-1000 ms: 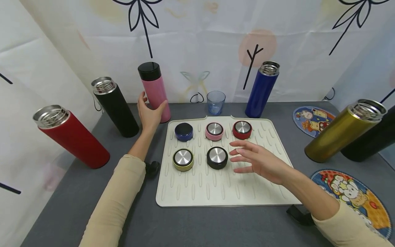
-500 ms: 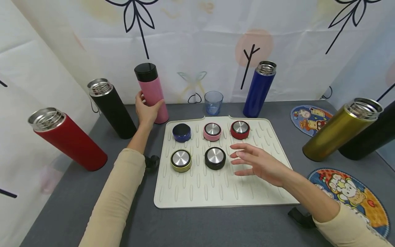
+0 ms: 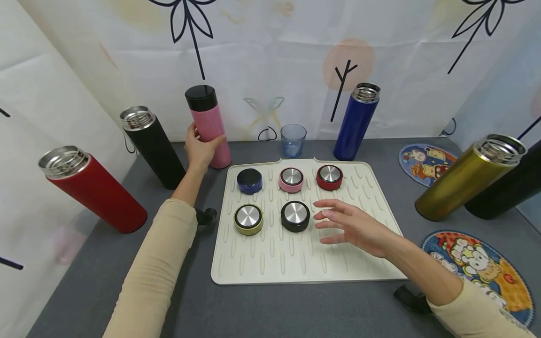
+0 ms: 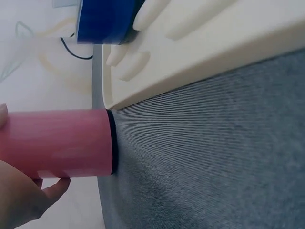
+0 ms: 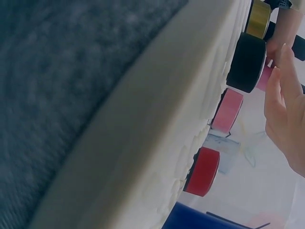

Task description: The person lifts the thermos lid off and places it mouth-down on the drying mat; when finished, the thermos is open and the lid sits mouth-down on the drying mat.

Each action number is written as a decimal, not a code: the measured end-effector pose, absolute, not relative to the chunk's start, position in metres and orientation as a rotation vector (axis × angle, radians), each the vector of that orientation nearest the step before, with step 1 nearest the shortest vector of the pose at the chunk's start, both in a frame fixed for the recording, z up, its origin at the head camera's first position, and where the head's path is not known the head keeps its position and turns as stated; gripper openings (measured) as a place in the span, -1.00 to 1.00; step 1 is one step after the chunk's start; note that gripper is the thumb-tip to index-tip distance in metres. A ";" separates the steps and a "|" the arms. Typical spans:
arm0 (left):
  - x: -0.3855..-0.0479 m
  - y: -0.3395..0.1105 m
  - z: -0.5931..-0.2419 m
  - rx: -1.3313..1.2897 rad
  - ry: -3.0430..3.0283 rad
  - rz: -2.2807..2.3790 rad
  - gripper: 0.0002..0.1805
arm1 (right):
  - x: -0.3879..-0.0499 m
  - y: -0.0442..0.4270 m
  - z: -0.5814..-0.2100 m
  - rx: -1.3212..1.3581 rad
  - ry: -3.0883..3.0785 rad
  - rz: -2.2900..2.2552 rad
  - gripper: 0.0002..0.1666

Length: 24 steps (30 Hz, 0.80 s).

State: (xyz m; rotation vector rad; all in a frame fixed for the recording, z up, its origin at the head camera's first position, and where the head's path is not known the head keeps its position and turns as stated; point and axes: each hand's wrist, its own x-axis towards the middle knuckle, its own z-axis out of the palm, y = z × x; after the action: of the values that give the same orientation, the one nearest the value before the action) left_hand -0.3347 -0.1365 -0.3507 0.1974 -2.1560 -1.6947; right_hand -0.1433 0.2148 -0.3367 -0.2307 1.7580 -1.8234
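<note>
At the back left stands a pink thermos (image 3: pixel 210 123) with a black lid, its base on the grey table. My left hand (image 3: pixel 198 150) grips its lower part, fingers and thumb around the sides; the left wrist view shows the same hand (image 4: pixel 21 195) against the pink wall. Above the white mat (image 3: pixel 270 263) hovers my right hand (image 3: pixel 352 225), fingers spread and holding nothing. Nearest to it is a black lid (image 3: pixel 295 216). Also on the mat are a yellow-green lid (image 3: pixel 248 219), a blue lid (image 3: pixel 249 181), a pink lid (image 3: pixel 291 180) and a red lid (image 3: pixel 329 177).
Lidless thermoses stand around: red (image 3: pixel 95 190), black (image 3: pixel 154 148), blue (image 3: pixel 357 122) and gold (image 3: pixel 469 178), with a dark one (image 3: pixel 503 188) behind. A blue glass (image 3: pixel 293 141) is at the back. Two cartoon mats (image 3: pixel 428 162) lie at the right.
The whole view has shifted slightly. My left hand keeps its grip on the pink thermos, which stays in place. The right hand has barely moved above the mat.
</note>
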 end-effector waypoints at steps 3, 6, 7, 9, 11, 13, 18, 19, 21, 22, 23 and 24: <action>-0.331 -0.137 -0.351 0.167 -2.160 -1.647 -0.11 | -0.144 0.214 -0.338 -0.235 1.766 -1.807 -0.30; -0.327 -0.136 -0.348 0.122 -2.172 -1.591 -0.10 | -0.145 0.214 -0.338 -0.233 1.776 -1.802 -0.29; -0.326 -0.135 -0.347 0.102 -2.173 -1.568 -0.11 | -0.145 0.215 -0.338 -0.234 1.776 -1.803 -0.29; -0.325 -0.134 -0.345 0.047 -2.165 -1.518 -0.13 | -0.146 0.215 -0.338 -0.236 1.778 -1.802 -0.29; -0.322 -0.133 -0.342 -0.026 -2.141 -1.458 -0.16 | -0.146 0.215 -0.338 -0.239 1.779 -1.801 -0.28; -0.319 -0.132 -0.340 -0.102 -2.122 -1.399 -0.20 | -0.147 0.214 -0.338 -0.240 1.778 -1.799 -0.28; -0.308 -0.127 -0.335 -0.235 -2.112 -1.304 -0.21 | -0.149 0.214 -0.337 -0.239 1.784 -1.800 -0.29; -0.306 -0.126 -0.334 -0.256 -2.109 -1.295 -0.20 | -0.149 0.213 -0.337 -0.241 1.784 -1.801 -0.29; -0.303 -0.124 -0.332 -0.295 -2.113 -1.277 -0.19 | -0.149 0.213 -0.336 -0.245 1.785 -1.803 -0.29; -0.301 -0.123 -0.332 -0.314 -2.118 -1.262 -0.18 | -0.150 0.213 -0.336 -0.246 1.786 -1.802 -0.29; -0.299 -0.122 -0.331 -0.331 -2.125 -1.239 -0.18 | -0.150 0.213 -0.336 -0.246 1.787 -1.802 -0.29; -0.297 -0.121 -0.330 -0.347 -2.133 -1.220 -0.17 | -0.150 0.213 -0.336 -0.247 1.787 -1.802 -0.29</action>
State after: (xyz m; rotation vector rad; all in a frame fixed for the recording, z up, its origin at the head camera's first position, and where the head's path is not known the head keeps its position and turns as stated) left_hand -0.2967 -0.1211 -0.3305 -0.3471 -2.1332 -1.2201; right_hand -0.1503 0.2128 -0.3365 -0.2467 1.7866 -1.8024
